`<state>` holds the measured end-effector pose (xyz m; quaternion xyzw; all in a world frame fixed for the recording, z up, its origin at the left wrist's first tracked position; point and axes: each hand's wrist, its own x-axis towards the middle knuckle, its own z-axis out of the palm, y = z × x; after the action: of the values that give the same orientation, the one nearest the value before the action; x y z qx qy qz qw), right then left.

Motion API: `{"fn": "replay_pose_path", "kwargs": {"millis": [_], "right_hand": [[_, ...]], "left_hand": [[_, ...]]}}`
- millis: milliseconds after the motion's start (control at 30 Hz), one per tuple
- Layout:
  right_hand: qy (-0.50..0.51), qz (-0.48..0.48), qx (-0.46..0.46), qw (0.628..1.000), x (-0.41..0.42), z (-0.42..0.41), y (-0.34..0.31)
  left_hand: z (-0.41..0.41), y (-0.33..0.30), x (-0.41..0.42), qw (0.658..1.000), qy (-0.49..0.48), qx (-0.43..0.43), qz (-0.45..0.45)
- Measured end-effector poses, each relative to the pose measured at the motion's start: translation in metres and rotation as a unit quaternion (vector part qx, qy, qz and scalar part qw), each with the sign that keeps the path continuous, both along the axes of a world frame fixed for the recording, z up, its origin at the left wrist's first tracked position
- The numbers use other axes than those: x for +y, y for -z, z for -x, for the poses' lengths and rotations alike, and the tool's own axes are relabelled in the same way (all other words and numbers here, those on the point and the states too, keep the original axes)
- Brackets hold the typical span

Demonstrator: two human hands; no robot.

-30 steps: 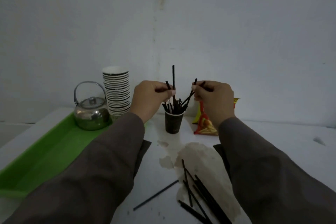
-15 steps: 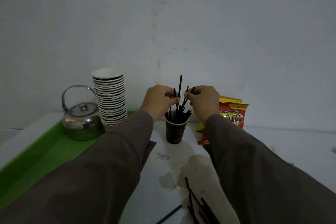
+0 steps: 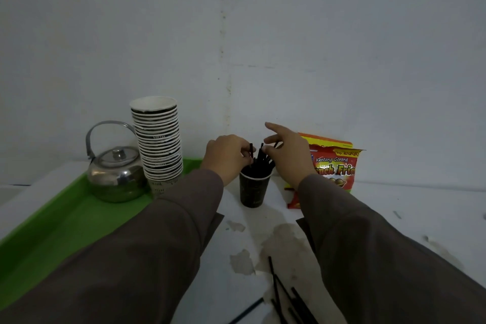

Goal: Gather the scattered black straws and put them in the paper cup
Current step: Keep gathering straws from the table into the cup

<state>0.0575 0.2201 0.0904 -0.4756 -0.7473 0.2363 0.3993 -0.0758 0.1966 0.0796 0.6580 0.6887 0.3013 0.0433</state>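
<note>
Several black straws (image 3: 259,159) stand in the paper cup (image 3: 254,191); more loose straws (image 3: 282,294) lie on the table (image 3: 394,218) near you. Judged light, stiff, slippery: pinch them mid-length. Your left hand (image 3: 227,156) pinches a straw at the cup's mouth. Your right hand (image 3: 288,151) hovers beside them, fingers spread, gripping nothing.

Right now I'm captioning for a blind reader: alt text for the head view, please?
Both hands meet over a dark paper cup of black straws: left hand pinching one, right hand opening. Loose straws lie nearer; kettle and cup stack on a green tray.
</note>
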Motion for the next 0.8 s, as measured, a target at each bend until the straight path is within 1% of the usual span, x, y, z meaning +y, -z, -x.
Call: {"fn": "replay_pose_path", "kwargs": {"millis": [133, 267, 333, 400, 533, 600, 633, 700, 800], "right_hand": [[-0.017, -0.003, -0.051, 0.999, 0.001, 0.003, -0.003], [-0.043, 0.013, -0.145, 0.988, 0.004, 0.004, 0.002], [-0.056, 0.025, -0.16, 0.985, 0.003, 0.002, 0.002], [-0.068, 0.026, -0.139, 0.988, 0.0, 0.0, -0.001], [-0.074, 0.002, -0.038, 0.997, -0.013, -0.01, -0.017], [-0.074, -0.019, 0.007, 0.997, -0.024, -0.018, -0.021], [-0.071, -0.029, 0.025, 0.997, -0.03, -0.022, -0.022], [-0.056, -0.041, 0.051, 0.996, -0.045, -0.034, -0.017], [-0.035, -0.033, 0.065, 0.997, -0.076, -0.053, 0.0]], "left_hand": [[-0.001, 0.0, 0.0, 1.0, 0.004, 0.007, -0.006], [-0.002, -0.002, -0.004, 0.999, 0.027, -0.005, -0.033], [-0.001, -0.002, -0.004, 0.998, 0.025, 0.047, -0.036], [0.002, -0.002, -0.004, 0.992, 0.018, 0.124, -0.034], [0.004, -0.011, -0.009, 0.972, 0.018, 0.23, 0.036], [0.004, -0.016, -0.018, 0.96, 0.004, 0.276, 0.047], [0.004, -0.019, -0.024, 0.957, -0.002, 0.287, 0.043], [0.003, -0.019, -0.04, 0.963, 0.001, 0.267, 0.023], [-0.001, -0.007, -0.074, 0.986, 0.021, 0.162, -0.04]]}}
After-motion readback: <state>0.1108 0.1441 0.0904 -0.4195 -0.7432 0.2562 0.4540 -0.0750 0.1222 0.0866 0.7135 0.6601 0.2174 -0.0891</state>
